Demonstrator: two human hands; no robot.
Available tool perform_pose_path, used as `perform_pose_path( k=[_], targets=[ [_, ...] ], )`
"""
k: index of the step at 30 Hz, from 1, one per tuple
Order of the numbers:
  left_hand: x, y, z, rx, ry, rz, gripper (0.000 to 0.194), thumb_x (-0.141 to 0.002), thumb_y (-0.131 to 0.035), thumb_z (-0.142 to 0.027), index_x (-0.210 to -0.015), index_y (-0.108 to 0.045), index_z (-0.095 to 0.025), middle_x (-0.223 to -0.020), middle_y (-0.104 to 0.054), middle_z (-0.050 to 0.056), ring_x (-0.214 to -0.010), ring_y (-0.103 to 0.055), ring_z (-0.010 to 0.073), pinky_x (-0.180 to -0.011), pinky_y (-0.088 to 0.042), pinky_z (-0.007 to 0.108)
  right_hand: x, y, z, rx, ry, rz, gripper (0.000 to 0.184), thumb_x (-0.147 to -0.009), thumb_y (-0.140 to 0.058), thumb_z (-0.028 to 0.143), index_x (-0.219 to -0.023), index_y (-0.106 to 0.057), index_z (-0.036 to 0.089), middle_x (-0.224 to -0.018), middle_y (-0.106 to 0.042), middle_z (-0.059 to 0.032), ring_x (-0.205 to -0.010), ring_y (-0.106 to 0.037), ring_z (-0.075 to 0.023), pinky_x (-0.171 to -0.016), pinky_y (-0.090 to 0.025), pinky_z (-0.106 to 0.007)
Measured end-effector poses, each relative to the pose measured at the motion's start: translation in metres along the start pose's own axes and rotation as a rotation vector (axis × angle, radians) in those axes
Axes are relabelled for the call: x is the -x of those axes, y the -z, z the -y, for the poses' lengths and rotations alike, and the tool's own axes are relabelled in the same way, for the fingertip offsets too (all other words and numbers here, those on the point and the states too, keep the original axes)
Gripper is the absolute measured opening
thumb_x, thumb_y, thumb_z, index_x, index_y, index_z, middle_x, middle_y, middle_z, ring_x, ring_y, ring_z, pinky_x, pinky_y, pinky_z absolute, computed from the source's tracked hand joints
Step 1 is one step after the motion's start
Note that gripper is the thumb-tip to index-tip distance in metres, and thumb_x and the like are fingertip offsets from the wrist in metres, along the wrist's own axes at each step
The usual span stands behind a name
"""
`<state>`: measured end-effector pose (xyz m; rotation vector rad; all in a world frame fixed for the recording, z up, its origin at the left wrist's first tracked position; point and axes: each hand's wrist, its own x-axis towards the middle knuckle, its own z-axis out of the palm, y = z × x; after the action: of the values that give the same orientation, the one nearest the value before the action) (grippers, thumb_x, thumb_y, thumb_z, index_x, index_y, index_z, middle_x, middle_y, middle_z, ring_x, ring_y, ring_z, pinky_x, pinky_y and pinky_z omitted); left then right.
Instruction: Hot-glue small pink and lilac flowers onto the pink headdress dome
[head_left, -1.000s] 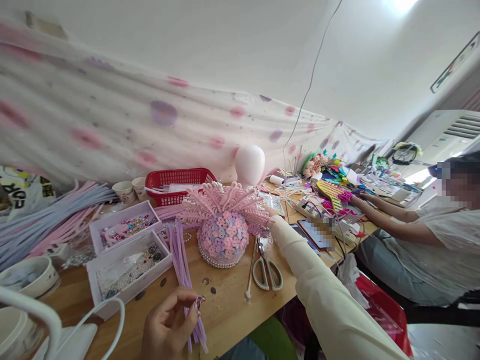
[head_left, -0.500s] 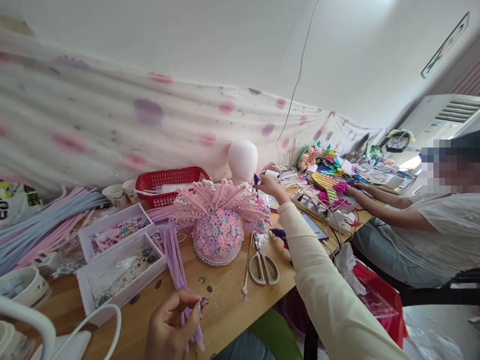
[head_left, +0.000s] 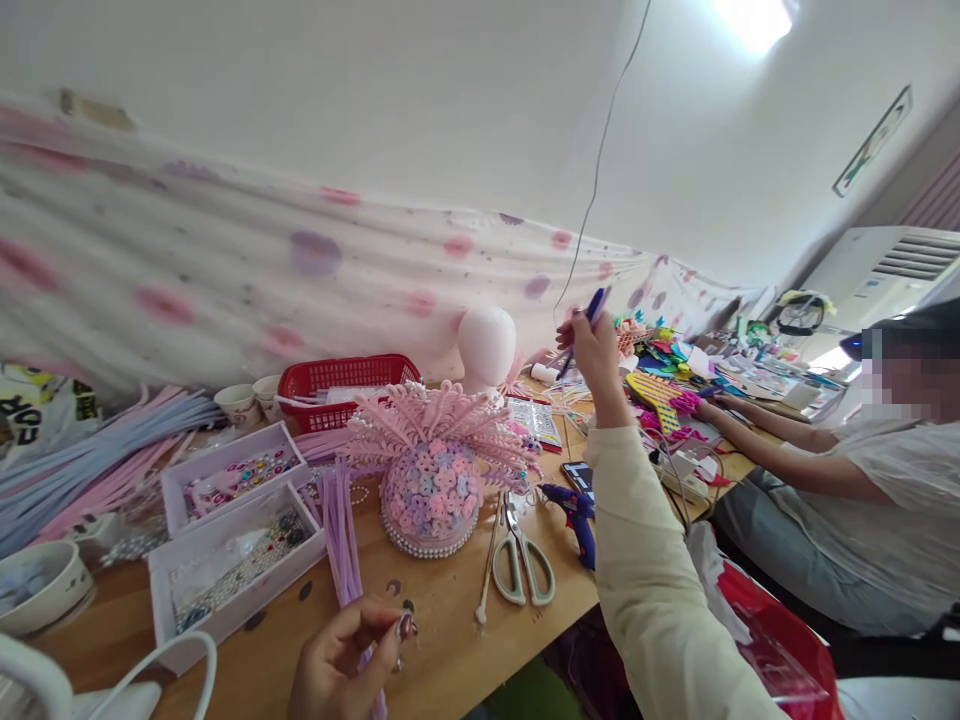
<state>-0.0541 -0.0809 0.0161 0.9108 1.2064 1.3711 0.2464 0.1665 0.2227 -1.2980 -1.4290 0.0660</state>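
My right hand [head_left: 591, 352] is raised above the table's far side, closed on a thin blue tool [head_left: 587, 318] that looks like a pen or tweezers. My left hand [head_left: 341, 665] is low at the near edge, thumb and finger pinched on a small gem [head_left: 403, 627]. Between them on the wooden table [head_left: 450, 620] stands a domed pink and lilac headpiece [head_left: 433, 470] with feathery pink pipe-cleaner fronds. A bundle of lilac pipe cleaners [head_left: 339, 535] lies just beyond my left hand.
Scissors [head_left: 525, 565], a thin stick [head_left: 486, 570] and a blue glue gun [head_left: 574, 515] lie right of the headpiece. White trays of gems [head_left: 232, 545], a red basket [head_left: 341, 385], a foam head [head_left: 486, 345]. Another person [head_left: 862, 470] works at the cluttered right end.
My right hand rose from beside the headpiece, picked up the blue tool near the foam head and lifted it. The left hand kept its pinch.
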Motion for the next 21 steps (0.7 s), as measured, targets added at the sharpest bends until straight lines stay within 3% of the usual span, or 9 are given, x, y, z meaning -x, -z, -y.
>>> perform_pose_path(
  k=[2,5,8,11,14,21],
  targets=[
    [-0.003,-0.002,-0.009,0.069,0.044,-0.007,0.031,-0.058,-0.088,-0.045,-0.066,-0.075,-0.018,-0.060,-0.068,0.003,-0.054,-0.059,0.0134,-0.053,-0.052,0.022,0.030,0.006,0.025,-0.203,0.087,0.020,0.019,-0.099,-0.044,0.042,-0.097,-0.052,0.025,-0.065,-0.050,0.0030,-0.052,-0.046,-0.0131,-0.050,-0.040,-0.027],
    [-0.003,-0.010,-0.030,0.256,0.096,-0.060,0.029,-0.051,-0.092,-0.035,-0.068,-0.078,-0.016,-0.066,-0.072,0.003,-0.049,-0.056,0.0084,-0.053,-0.051,0.019,0.107,0.008,0.059,-0.401,0.146,0.185,0.015,-0.093,-0.061,0.040,-0.086,-0.058,0.027,-0.059,-0.044,0.0055,-0.047,-0.035,-0.0114,-0.044,-0.032,-0.026],
    [-0.002,-0.018,-0.048,0.371,0.169,-0.068,0.029,-0.049,-0.093,-0.034,-0.065,-0.077,-0.015,-0.063,-0.072,0.003,-0.041,-0.050,0.0054,-0.046,-0.046,0.019,0.196,0.001,0.079,-0.447,0.068,0.513,0.005,-0.089,-0.069,0.029,-0.090,-0.066,0.025,-0.056,-0.041,0.0068,-0.048,-0.036,-0.0102,-0.045,-0.029,-0.025],
    [0.002,-0.023,-0.056,0.399,0.202,-0.061,0.028,-0.050,-0.092,-0.033,-0.063,-0.076,-0.014,-0.061,-0.072,0.004,-0.038,-0.049,0.0049,-0.042,-0.042,0.018,0.259,-0.009,0.081,-0.517,-0.080,0.639,0.009,-0.093,-0.065,0.028,-0.097,-0.071,0.023,-0.056,-0.033,0.0082,-0.047,-0.030,-0.0082,-0.044,-0.024,-0.024],
    [0.005,-0.025,-0.056,0.385,0.210,-0.021,0.026,-0.054,-0.091,-0.034,-0.064,-0.076,-0.015,-0.059,-0.070,0.003,-0.039,-0.053,0.0070,-0.039,-0.040,0.017,0.285,-0.015,0.075,-0.556,-0.115,0.718,0.015,-0.095,-0.063,0.029,-0.099,-0.075,0.021,-0.055,-0.036,0.0073,-0.048,-0.031,-0.0083,-0.044,-0.025,-0.023],
    [0.006,-0.026,-0.049,0.246,0.162,0.046,0.019,-0.068,-0.083,-0.033,-0.069,-0.076,-0.015,-0.050,-0.063,-0.002,-0.041,-0.051,0.0060,-0.041,-0.042,0.015,0.286,-0.012,0.063,-0.499,-0.022,0.704,0.019,-0.094,-0.064,0.022,-0.107,-0.077,0.023,-0.052,-0.039,0.0083,-0.045,-0.032,-0.0078,-0.043,-0.027,-0.022]
  ],
)
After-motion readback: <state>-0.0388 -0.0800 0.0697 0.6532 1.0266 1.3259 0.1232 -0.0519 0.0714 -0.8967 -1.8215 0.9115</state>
